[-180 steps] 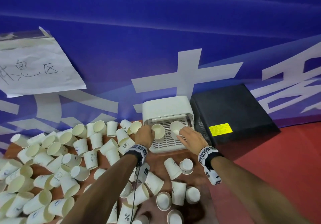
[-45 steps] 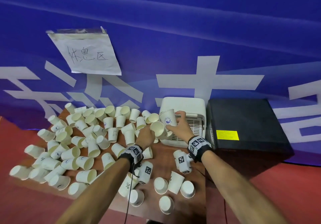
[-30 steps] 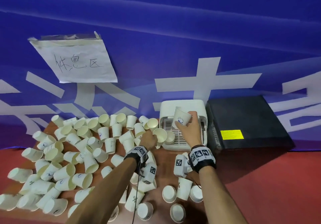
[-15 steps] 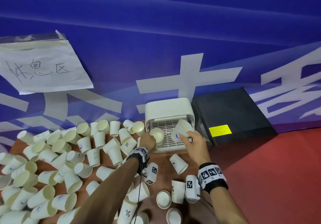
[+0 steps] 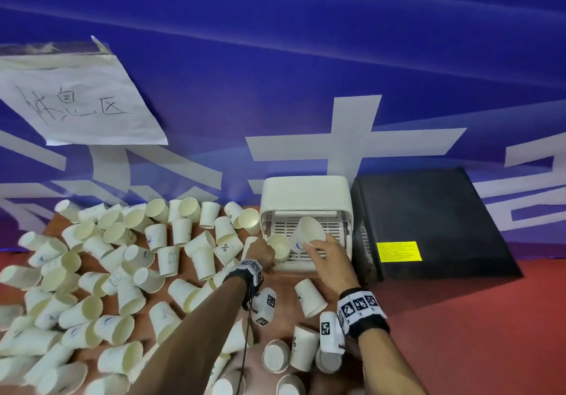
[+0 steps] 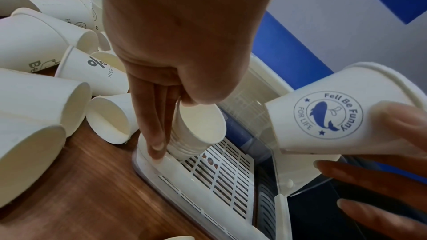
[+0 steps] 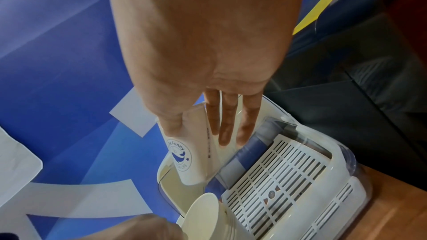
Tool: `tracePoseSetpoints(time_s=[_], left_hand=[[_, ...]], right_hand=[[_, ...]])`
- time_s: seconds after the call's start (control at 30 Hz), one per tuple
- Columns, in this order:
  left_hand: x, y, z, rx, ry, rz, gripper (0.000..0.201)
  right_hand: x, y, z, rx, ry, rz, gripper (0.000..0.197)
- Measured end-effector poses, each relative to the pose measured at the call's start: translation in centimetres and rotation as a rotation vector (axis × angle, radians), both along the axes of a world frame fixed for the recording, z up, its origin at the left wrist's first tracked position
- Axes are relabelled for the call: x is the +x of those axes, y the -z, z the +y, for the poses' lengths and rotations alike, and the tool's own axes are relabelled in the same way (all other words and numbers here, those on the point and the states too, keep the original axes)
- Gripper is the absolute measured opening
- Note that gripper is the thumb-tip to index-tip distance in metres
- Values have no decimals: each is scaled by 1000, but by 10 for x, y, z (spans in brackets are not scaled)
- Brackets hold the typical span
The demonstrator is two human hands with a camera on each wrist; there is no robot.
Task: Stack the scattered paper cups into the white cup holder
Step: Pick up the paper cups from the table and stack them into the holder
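Over white cup holder (image 5: 306, 192), two hands, two cups

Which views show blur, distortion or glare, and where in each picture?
Head view: wide-angle bending curves the banner stripes, and the cups along the bottom edge are soft. Left wrist view: the right hand holding the whale cup is motion-blurred, while the left hand looms large. Right wrist view: the black box shows glossy reflections; the white cup holder stays sharp.
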State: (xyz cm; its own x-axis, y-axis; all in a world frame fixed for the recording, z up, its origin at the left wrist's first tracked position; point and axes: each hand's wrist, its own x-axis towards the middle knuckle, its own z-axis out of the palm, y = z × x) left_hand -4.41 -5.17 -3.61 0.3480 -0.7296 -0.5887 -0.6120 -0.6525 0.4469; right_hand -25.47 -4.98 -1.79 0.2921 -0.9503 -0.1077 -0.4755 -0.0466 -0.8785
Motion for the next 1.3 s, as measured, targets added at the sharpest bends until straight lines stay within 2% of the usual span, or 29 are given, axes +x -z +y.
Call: tracePoseSetpoints(time_s=[0.27, 0.43, 0.53, 0.67, 0.83, 1.0, 1.1, 1.17, 1.3], left_hand=[[-2, 6, 3, 12, 27, -33, 31], [3, 7, 7, 35, 42, -82, 30], [6, 7, 9, 54, 64, -84, 28], [9, 12, 12, 117, 185, -108, 10], [8, 14, 13, 113, 215, -92, 23], [10, 14, 17, 24, 170, -51, 44], [11, 15, 20, -97, 171, -160, 34], [11, 18, 22, -161, 187, -228, 31], [14, 23, 26, -128, 206, -225, 24]], right_hand=[[13, 14, -11, 29, -112, -46, 16], [29, 30, -20, 24, -206, 2, 18], [37, 40, -27, 14, -260, 73, 20], [45, 49, -38, -21, -357, 210, 26], [57, 55, -48, -78, -506, 481, 27], [70, 65, -55, -105, -646, 687, 40], [71, 76, -54, -144, -685, 770, 54], [71, 82, -53, -213, -728, 802, 54], [75, 91, -54, -212, -758, 836, 52]])
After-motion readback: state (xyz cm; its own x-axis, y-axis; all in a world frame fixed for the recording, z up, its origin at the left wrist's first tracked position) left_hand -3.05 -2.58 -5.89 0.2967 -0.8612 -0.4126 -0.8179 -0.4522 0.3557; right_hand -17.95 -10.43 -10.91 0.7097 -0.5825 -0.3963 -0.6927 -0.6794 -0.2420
